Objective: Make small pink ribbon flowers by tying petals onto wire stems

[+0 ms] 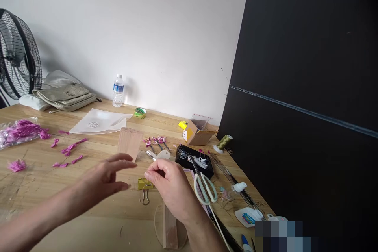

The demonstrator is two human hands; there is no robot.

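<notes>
Yellow clip (144, 183), near centre, just left of your right hand (171, 183): pinched together, contents indiscernible. Your left hand (108, 176): spread. Apparent step: delicate handwork; next move calls for steady pinching.

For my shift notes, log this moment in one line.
left hand: open | right hand: pinch grip, contents unclear | nearby: yellow binder clip

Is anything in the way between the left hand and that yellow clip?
Nothing visible stands between the left hand and the yellow clip; the right hand is on the clip's other side in this view.
</notes>
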